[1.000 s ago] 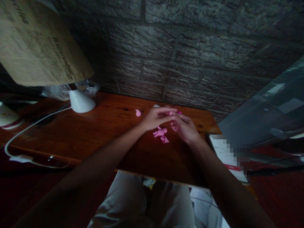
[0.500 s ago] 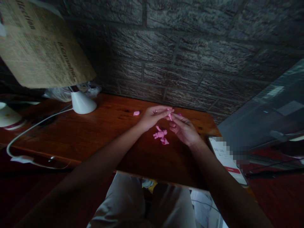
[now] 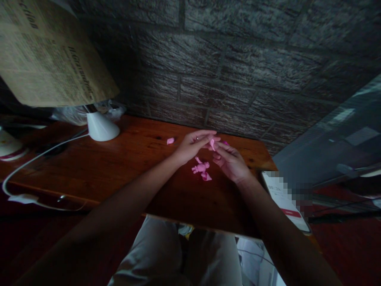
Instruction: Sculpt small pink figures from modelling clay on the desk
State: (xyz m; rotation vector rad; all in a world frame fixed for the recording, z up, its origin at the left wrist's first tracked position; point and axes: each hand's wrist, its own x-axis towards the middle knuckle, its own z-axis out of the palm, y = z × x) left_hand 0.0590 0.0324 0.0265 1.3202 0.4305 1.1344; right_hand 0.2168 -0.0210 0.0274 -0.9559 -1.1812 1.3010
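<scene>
A small piece of soft pink modelling clay (image 3: 212, 144) is up between my two hands, over the table. My right hand (image 3: 230, 161) pinches it from the right between thumb and fingertips. From the left, my left hand (image 3: 193, 146), with a ring on one finger, has its thumb and fingers closed against the same piece. Just below lies a pink clay figure (image 3: 201, 166) with small limbs, and a curled pink piece (image 3: 206, 176) touches its lower side. A loose pink lump (image 3: 170, 141) rests left of my hands. Behind my right hand, a darker pink bit (image 3: 225, 143) is partly hidden.
The wooden table (image 3: 137, 151) meets a dark brick wall (image 3: 190, 59). A lamp with a printed paper shade (image 3: 56, 59) stands at left, its white cable (image 3: 44, 153) running over the front edge. A phone (image 3: 284, 200) lies by my right forearm.
My left fingers have lifted and straightened a little, so more of the clay piece shows. My right hand stays nearly in place. The view has shifted slightly.
</scene>
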